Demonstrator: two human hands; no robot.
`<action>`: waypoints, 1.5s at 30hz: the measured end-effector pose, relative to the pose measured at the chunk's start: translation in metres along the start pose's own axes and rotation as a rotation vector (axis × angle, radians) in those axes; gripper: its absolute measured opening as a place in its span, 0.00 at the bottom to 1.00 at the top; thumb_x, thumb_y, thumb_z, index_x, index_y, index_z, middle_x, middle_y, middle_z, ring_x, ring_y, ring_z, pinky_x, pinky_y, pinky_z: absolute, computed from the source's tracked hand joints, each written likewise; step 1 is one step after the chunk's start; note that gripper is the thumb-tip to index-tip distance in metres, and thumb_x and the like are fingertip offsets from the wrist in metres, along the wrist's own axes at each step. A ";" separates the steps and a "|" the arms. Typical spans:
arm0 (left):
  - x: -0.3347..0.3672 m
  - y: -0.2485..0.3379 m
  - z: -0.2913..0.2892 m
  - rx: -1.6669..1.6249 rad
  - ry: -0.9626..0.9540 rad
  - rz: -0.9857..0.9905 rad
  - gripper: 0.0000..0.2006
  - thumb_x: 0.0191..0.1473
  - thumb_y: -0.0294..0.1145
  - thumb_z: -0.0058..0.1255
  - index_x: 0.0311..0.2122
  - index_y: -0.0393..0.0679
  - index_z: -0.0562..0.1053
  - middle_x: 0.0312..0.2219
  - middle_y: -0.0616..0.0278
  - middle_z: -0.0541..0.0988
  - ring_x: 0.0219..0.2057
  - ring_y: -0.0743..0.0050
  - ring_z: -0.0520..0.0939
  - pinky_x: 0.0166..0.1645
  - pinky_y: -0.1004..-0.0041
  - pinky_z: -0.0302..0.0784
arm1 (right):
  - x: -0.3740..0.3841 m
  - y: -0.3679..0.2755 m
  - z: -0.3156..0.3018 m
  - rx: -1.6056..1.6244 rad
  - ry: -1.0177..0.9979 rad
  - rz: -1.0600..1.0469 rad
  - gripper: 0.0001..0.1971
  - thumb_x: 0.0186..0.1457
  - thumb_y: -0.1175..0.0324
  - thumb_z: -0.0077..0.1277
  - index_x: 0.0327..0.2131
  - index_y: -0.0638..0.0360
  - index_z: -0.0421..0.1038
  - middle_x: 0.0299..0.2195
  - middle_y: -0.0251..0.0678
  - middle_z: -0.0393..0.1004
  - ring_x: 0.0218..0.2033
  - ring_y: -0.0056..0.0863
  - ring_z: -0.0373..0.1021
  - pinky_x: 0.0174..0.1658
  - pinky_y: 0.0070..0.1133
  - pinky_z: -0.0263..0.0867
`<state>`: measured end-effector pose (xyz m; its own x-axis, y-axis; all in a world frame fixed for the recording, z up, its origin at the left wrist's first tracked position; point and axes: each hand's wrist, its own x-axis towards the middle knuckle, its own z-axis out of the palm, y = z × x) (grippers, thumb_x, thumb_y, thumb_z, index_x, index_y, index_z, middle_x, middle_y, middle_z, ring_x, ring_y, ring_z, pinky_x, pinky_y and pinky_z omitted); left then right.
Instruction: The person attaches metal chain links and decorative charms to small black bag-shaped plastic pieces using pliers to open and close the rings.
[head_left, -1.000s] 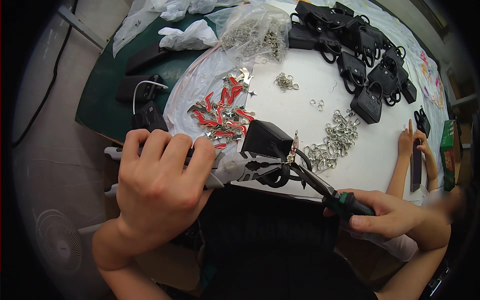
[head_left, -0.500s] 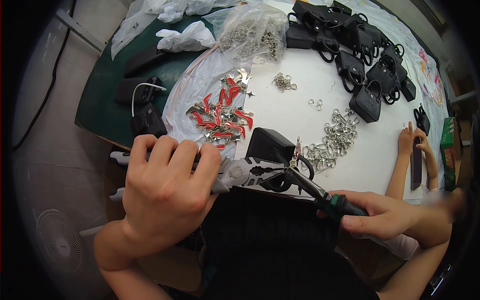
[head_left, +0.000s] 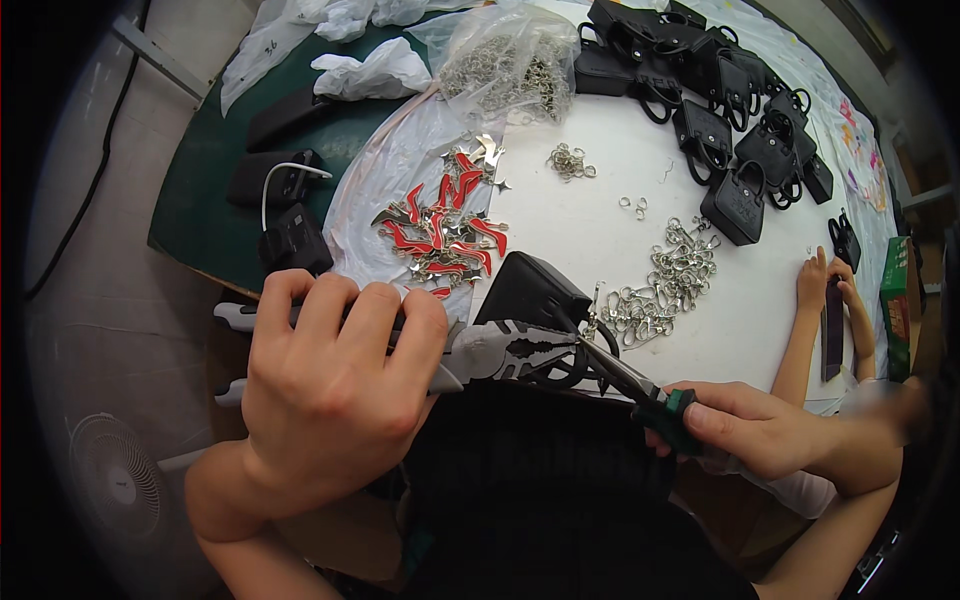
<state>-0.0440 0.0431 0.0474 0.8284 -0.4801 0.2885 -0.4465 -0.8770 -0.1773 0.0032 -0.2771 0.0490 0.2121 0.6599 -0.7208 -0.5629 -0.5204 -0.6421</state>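
Observation:
My left hand (head_left: 340, 375) is closed around the handles of grey pliers (head_left: 490, 350), whose broad jaws point right. In my right hand (head_left: 765, 425) is a second pair of pliers, dark green-handled needle-nose pliers (head_left: 625, 375), pointing up and left. The two tips meet beside a small black bag (head_left: 530, 292) at the near table edge. Whatever small piece sits between the tips is too small to make out. A silvery clasp (head_left: 594, 308) hangs just above them, by the bag's black handle loop.
Red high-heel shoe charms (head_left: 440, 232) lie on plastic sheeting at left. Metal clasps (head_left: 670, 280) are heaped right of the bag, with rings (head_left: 568, 162) farther back. A clear bag of hardware (head_left: 505, 70) and several black mini bags (head_left: 735, 205) stand behind. Another person's hands (head_left: 822, 280) work at far right.
My right hand and its needle-nose pliers have shifted and turned slightly. The grey pliers' jaws have tilted a little, and the clasp by the tips has moved slightly.

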 end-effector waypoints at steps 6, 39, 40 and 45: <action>0.001 -0.001 -0.001 -0.070 -0.024 -0.019 0.16 0.34 0.34 0.61 0.32 0.41 0.73 0.24 0.62 0.71 0.27 0.63 0.73 0.36 0.62 0.67 | -0.003 0.002 0.005 0.027 -0.073 -0.078 0.26 0.70 0.51 0.36 0.57 0.65 0.61 0.48 0.34 0.69 0.49 0.19 0.65 0.54 0.21 0.63; -0.004 0.003 -0.004 -0.040 -0.038 -0.023 0.14 0.36 0.33 0.57 0.32 0.39 0.74 0.23 0.62 0.70 0.27 0.63 0.72 0.37 0.61 0.67 | 0.012 0.019 0.011 -0.025 0.062 -0.166 0.19 0.69 0.55 0.41 0.44 0.64 0.69 0.38 0.32 0.73 0.39 0.18 0.69 0.43 0.20 0.67; -0.004 0.003 -0.004 -0.049 -0.024 -0.015 0.15 0.36 0.34 0.58 0.32 0.39 0.74 0.23 0.62 0.70 0.27 0.63 0.72 0.37 0.61 0.67 | 0.009 0.019 0.013 0.025 0.077 -0.154 0.20 0.69 0.55 0.41 0.46 0.64 0.69 0.38 0.32 0.73 0.39 0.18 0.69 0.44 0.20 0.67; -0.002 0.001 -0.007 -0.097 -0.044 -0.042 0.19 0.34 0.39 0.62 0.32 0.40 0.74 0.23 0.63 0.69 0.27 0.63 0.72 0.37 0.62 0.67 | 0.006 0.019 0.014 0.063 0.038 -0.212 0.22 0.69 0.55 0.41 0.53 0.65 0.67 0.42 0.32 0.72 0.41 0.19 0.68 0.46 0.20 0.65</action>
<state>-0.0485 0.0435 0.0532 0.8601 -0.4437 0.2516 -0.4401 -0.8949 -0.0738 -0.0178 -0.2754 0.0364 0.3605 0.7294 -0.5814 -0.5509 -0.3364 -0.7637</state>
